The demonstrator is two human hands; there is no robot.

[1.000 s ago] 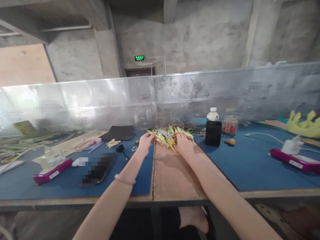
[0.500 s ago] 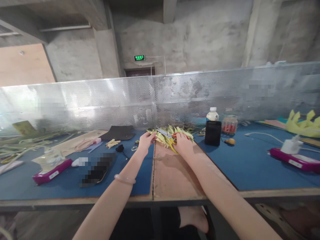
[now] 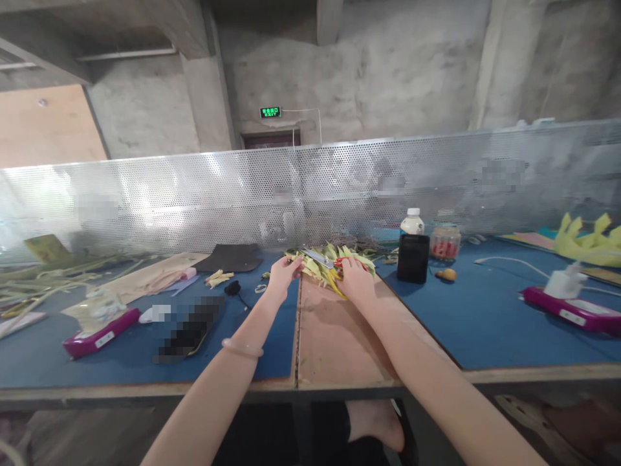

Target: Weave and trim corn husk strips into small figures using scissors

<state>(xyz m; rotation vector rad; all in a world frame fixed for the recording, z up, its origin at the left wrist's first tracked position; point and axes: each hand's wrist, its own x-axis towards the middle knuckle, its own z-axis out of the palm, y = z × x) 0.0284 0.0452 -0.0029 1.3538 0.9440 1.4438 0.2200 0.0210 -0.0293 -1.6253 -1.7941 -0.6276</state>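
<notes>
A pair of scissors (image 3: 320,259), with silver blades and red on its handle, lies across a heap of pale green and yellow leaf strips (image 3: 315,275). My right hand (image 3: 358,278) is closed around the handle end, the blades pointing up and left. A yellow curved piece (image 3: 334,285) shows just below those fingers; I cannot tell whether it belongs to the scissors. At the left side of the heap, near the blade tips, my left hand (image 3: 285,274) has its fingers pinched together. What they hold is too small to make out.
Beneath the heap runs a wooden board (image 3: 334,343). On the right stand a black box-like object (image 3: 413,259), a bottle (image 3: 412,223), a jar (image 3: 445,243) and a purple power strip (image 3: 567,310). Leftward lie a dark pad (image 3: 228,257) and another power strip (image 3: 101,333). Behind rises a perforated metal screen (image 3: 218,194).
</notes>
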